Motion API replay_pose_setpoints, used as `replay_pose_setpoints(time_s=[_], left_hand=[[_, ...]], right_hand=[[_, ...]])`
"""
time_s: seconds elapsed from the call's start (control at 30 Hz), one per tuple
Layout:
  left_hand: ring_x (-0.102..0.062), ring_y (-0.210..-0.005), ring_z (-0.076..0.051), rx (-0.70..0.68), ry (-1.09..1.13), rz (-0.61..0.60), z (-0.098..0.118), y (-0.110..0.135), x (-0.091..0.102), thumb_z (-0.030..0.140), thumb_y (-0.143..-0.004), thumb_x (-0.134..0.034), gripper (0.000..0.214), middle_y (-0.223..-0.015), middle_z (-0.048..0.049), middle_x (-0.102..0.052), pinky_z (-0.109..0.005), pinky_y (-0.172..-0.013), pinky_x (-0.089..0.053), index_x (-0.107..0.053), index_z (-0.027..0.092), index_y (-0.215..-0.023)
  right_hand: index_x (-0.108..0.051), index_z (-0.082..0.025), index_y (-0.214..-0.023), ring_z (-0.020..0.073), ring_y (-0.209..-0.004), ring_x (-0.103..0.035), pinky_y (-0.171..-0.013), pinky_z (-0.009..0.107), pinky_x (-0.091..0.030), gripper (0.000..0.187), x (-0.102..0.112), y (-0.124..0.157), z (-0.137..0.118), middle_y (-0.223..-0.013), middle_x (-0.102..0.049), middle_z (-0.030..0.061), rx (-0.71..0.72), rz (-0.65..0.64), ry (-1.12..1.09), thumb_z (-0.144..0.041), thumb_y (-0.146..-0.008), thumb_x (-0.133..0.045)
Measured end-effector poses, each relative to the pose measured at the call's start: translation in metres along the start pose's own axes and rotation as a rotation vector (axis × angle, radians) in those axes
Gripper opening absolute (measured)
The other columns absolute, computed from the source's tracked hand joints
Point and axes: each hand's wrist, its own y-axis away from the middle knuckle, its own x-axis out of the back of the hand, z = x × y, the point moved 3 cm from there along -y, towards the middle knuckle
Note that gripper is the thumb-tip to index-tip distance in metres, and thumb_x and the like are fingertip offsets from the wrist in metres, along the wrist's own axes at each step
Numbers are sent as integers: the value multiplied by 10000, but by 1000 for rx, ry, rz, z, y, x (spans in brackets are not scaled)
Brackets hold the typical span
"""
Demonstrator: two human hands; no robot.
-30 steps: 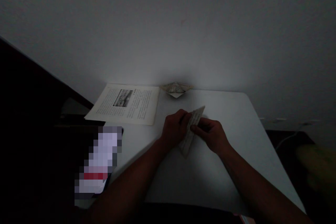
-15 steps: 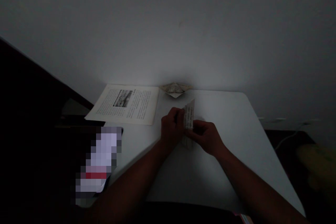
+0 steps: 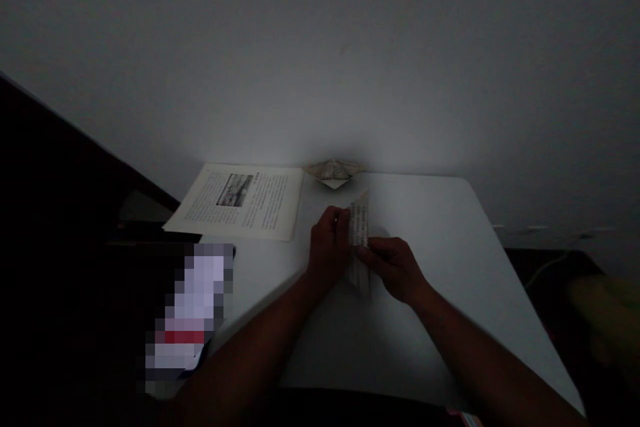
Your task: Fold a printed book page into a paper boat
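Observation:
A folded piece of printed paper (image 3: 359, 227) with a pointed top end is held upright over the table between both hands. My left hand (image 3: 331, 240) is closed on its left side, the fingers bent against the sheet. From the right, my right hand (image 3: 393, 267) pinches its edge lower down, thumb in front. The paper's lower part tapers toward the tabletop between my wrists, partly dim. Beyond the hands, against the wall, a folded paper boat (image 3: 334, 173) rests on the table.
Printed sheets (image 3: 273, 207) with a picture lie at the table's back left. A phone (image 3: 200, 307) with a blurred-out screen is at the left edge of the white table (image 3: 450, 227). The wall (image 3: 330, 67) borders the back. A cable (image 3: 545, 267) runs at the right.
My right hand has shifted slightly down along the folded paper, its thumb now pressed on the front. More of the paper's lower part shows. My left hand keeps its grip.

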Motion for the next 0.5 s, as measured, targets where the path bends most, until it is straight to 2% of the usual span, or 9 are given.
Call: replay_pose_setpoints(time_s=[0.3,0.4,0.5], left_hand=[[-449,-565,-98,12,42,-38,-2,0,-1,390,-913,-386,298,-615,35,-499,-219,-533,-345,-481,176,-729],[-456,-564,-102,18,52,-52,-3,1,-2,399,-911,-387,297,-613,32,-508,-220,-535,-354,-486,178,-739],[-453,-565,-99,28,85,-55,-4,1,-2,408,-908,-396,305,-611,35,-501,-216,-533,-352,-486,176,-731]], right_hand=[[-315,-198,-511,82,-477,-259,-465,247,-231,428,3,-1,-8,-510,-264,-47,137,35,132,-396,-879,-405],[-314,-195,-490,79,-463,-256,-459,247,-228,438,3,-1,-10,-494,-256,-50,173,76,216,-389,-867,-427],[-348,-191,-472,83,-468,-265,-456,243,-245,453,3,0,-9,-491,-271,-46,181,84,189,-405,-861,-441]])
